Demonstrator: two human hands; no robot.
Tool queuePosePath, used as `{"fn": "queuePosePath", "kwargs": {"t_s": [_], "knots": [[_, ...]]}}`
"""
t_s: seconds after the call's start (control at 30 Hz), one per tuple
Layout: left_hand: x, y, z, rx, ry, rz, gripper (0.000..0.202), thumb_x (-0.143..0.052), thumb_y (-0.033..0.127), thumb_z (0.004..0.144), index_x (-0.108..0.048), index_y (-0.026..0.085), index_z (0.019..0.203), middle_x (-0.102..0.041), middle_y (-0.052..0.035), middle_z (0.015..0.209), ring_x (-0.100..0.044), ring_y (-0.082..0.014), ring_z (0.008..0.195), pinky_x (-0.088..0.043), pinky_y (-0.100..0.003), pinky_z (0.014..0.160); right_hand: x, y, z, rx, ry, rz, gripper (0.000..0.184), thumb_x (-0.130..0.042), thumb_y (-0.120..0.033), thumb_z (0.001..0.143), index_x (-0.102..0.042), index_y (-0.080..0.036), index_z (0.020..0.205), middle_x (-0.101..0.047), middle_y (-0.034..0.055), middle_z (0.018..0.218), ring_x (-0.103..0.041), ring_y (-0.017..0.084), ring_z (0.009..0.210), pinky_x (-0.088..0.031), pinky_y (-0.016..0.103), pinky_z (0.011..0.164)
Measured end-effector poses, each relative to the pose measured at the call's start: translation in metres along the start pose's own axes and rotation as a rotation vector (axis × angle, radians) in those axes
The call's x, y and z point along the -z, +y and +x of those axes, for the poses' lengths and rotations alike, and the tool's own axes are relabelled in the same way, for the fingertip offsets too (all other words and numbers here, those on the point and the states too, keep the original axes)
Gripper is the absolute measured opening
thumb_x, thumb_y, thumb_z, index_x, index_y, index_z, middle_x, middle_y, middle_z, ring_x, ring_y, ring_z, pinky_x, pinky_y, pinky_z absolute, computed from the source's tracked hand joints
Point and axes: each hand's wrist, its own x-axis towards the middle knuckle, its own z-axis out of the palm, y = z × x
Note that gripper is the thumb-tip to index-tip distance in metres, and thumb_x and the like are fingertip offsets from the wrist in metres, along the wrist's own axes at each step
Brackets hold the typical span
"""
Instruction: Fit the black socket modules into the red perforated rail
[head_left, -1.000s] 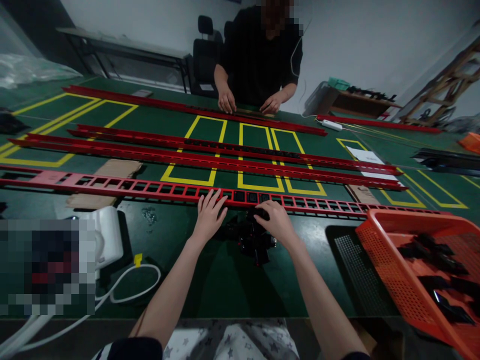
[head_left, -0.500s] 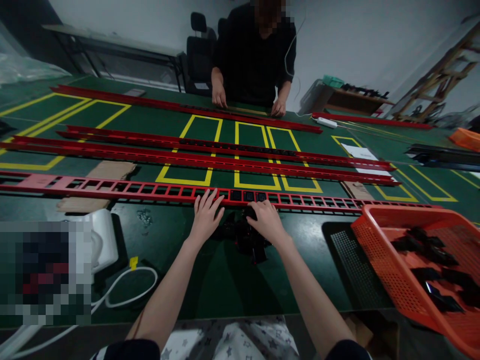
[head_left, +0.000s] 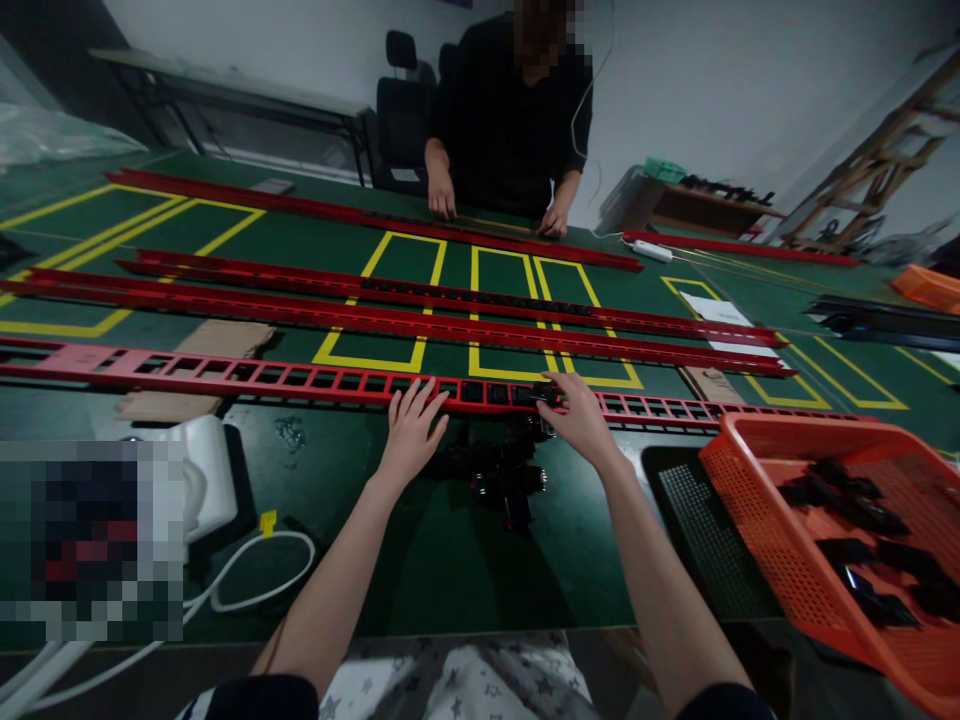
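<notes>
Two hands: left hand (head_left: 411, 432) flat on red rail (head_left: 225, 372), fingers spread; right hand (head_left: 581, 420) pinches black part (head_left: 542, 394).
Handling: part probably light, stiff; hold its sides.

1. Near side of the rail (head_left: 300, 378), middle: a pile of black parts (head_left: 499, 475) blocks the worktop (head_left: 457, 580).
2. Near side, right: an orange basket (head_left: 757, 500) walls off passage.
3. Near side, left: a white device (head_left: 206, 480) and its cable (head_left: 255, 595) obstruct; open worktop lies between them and the pile.

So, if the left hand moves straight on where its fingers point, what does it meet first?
The slotted red rail: the left hand lies with fingertips at its near edge, apparently touching.
</notes>
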Motion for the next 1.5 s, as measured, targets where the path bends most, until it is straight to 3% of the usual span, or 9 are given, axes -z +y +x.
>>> {"fn": "queuePosePath", "kwargs": {"t_s": [0.13,0.3,0.43,0.9,1.5], "knots": [[0.0,0.0,0.0,0.001,0.005,-0.007,0.04,-0.038,0.033,0.092,-0.052,0.021,0.127,-0.044,-0.0091,0.141,-0.031,-0.026,0.136,-0.021,-0.051,0.112,0.007,0.019,0.008,-0.026,0.03,-0.007,0.049,-0.063,-0.02,0.067,-0.056,-0.019,0.116,-0.061,0.0102,0.106,-0.06,0.026,0.096,-0.053,0.042,0.08],[0.0,-0.001,0.0,-0.006,0.012,-0.011,0.039,-0.038,0.032,0.092,-0.052,0.021,0.127,-0.045,-0.0091,0.141,-0.031,-0.0261,0.135,-0.021,-0.051,0.111,0.007,0.03,0.015,0.028,-0.039,-0.163,0.036,-0.064,-0.018,0.067,-0.063,-0.013,0.103,-0.065,0.0123,0.098,-0.062,0.028,0.094,-0.051,0.044,0.084],[-0.001,-0.001,0.0,-0.002,0.02,-0.02,0.039,-0.039,0.032,0.092,-0.052,0.022,0.127,-0.046,-0.009,0.14,-0.032,-0.0256,0.135,-0.021,-0.05,0.112,0.0,0.035,0.017,0.072,-0.021,-0.179,0.035,-0.062,-0.017,0.069,-0.064,-0.015,0.104,-0.066,0.0113,0.097,-0.062,0.027,0.092,-0.05,0.042,0.084],[-0.001,-0.001,0.0,0.002,0.011,-0.006,0.039,-0.037,0.033,0.093,-0.053,0.021,0.126,-0.046,-0.0097,0.139,-0.033,-0.0253,0.135,-0.021,-0.05,0.112,-0.011,0.026,0.014,0.089,-0.107,-0.25,0.042,-0.056,-0.011,0.07,-0.063,-0.014,0.112,-0.063,0.0122,0.105,-0.059,0.027,0.101,-0.047,0.043,0.093],[0.001,0.0,0.0,0.014,0.002,-0.023,0.039,-0.037,0.033,0.093,-0.053,0.022,0.126,-0.046,-0.0092,0.14,-0.033,-0.025,0.135,-0.021,-0.05,0.112,-0.019,0.031,0.007,0.077,-0.154,-0.272,0.042,-0.057,-0.016,0.081,-0.055,-0.012,0.123,-0.061,0.0167,0.121,-0.054,0.028,0.117,-0.044,0.044,0.099]]}}
